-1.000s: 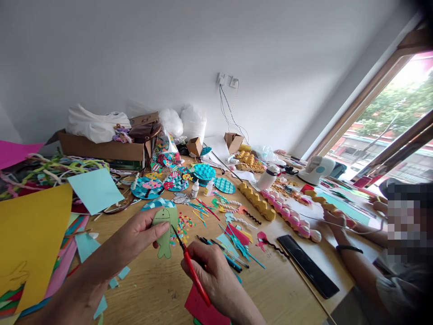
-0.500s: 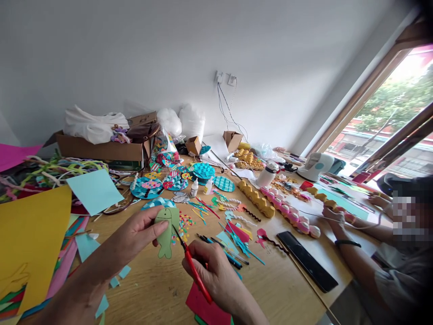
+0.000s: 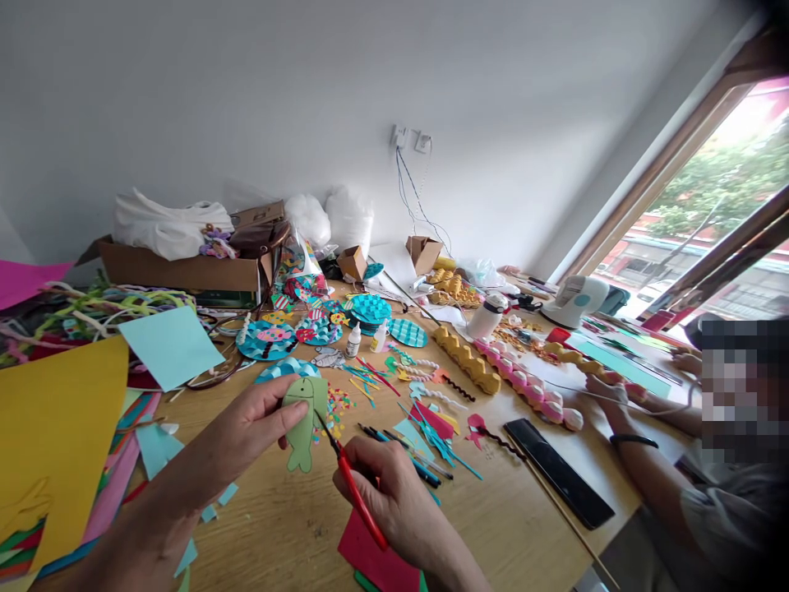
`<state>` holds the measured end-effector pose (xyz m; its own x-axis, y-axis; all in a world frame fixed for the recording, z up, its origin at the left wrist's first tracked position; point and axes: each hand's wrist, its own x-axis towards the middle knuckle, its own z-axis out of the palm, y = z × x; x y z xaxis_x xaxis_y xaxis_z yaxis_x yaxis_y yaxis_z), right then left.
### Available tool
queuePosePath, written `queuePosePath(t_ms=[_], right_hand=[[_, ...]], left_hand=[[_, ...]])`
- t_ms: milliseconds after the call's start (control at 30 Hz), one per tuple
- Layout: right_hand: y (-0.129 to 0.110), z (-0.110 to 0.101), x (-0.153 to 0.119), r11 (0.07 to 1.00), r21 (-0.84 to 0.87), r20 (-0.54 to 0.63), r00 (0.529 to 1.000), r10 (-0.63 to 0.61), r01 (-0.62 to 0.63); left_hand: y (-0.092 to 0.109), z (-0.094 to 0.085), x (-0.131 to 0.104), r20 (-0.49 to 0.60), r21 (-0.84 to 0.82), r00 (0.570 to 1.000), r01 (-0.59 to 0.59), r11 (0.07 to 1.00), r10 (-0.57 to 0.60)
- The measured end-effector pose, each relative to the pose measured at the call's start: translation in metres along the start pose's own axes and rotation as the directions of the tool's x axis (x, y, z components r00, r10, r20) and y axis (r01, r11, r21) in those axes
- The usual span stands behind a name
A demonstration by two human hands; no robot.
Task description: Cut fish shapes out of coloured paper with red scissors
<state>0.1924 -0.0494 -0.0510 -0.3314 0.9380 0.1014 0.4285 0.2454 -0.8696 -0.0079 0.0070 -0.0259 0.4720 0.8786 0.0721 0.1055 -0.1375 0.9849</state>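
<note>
A green paper with a fish drawn on it [image 3: 301,440] is pinched between the thumb and fingers of my left hand [image 3: 268,419]. Its lower part is cut to a tail outline. Red-handled scissors [image 3: 361,501] are gripped in my right hand [image 3: 398,501], and their dark blades touch the right edge of the green paper. Beneath my right hand lies a red paper sheet [image 3: 376,559], with green paper under it. Pens [image 3: 419,464] and cut strips of blue paper lie just beyond that hand.
Two small glue bottles [image 3: 353,340] stand mid-table near blue paper discs [image 3: 368,309]. A black phone-like slab [image 3: 558,473] and a long stick lie at right, beside another person's arm [image 3: 647,469]. Yellow paper [image 3: 62,436] covers the left side.
The other person's head has shifted slightly left, and the yellow bumpy strip near that person's hand has moved. My hands, the green paper and the scissors have hardly moved.
</note>
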Motion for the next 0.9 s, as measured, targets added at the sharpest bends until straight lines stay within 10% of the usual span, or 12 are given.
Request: queuePosePath(t_ms=[900], right_hand=[[0.009, 0.019, 0.0, 0.904, 0.422, -0.005, 0.997, 0.077, -0.068]], left_hand=[[0.007, 0.023, 0.002, -0.03, -0.358, 0.993, 0.097, 0.929, -0.115]])
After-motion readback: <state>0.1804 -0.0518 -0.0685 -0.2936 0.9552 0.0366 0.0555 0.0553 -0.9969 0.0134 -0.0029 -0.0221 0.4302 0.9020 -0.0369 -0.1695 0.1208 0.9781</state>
